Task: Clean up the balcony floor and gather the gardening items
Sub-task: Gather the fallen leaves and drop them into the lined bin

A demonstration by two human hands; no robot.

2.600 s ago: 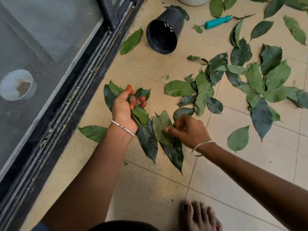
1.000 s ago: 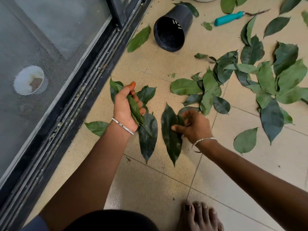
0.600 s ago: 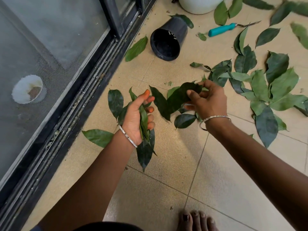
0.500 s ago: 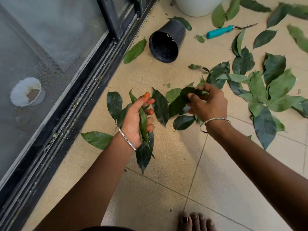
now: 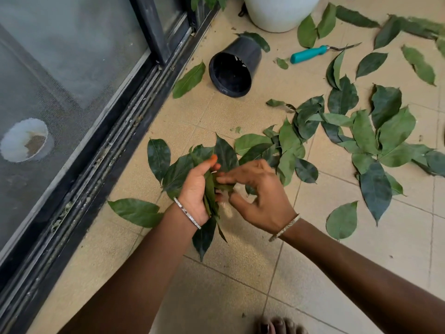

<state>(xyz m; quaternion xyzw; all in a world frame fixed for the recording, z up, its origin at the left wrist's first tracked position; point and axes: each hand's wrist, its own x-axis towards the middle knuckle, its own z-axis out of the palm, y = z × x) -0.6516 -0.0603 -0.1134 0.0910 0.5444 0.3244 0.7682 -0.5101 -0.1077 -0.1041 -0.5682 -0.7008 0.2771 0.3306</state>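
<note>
1. Half a second on, our right hand (image 5: 260,196) has swung left to meet our left hand (image 5: 196,189) above the tiled floor (image 5: 240,280).
2. Our left hand grips a bunch of leaves (image 5: 209,189), glossy and pointed, fanning out above and below the fist. Our right fingertips pinch the same bunch.
3. Loose leaves (image 5: 363,131) lie scattered flat on the matte beige tiles to the right.
4. Beyond, a black plastic pot (image 5: 231,73) lies on its side with its slotted inside facing us and a leaf on its base. A teal-handled tool (image 5: 309,54) lies near a smooth white pot (image 5: 279,13).
</note>
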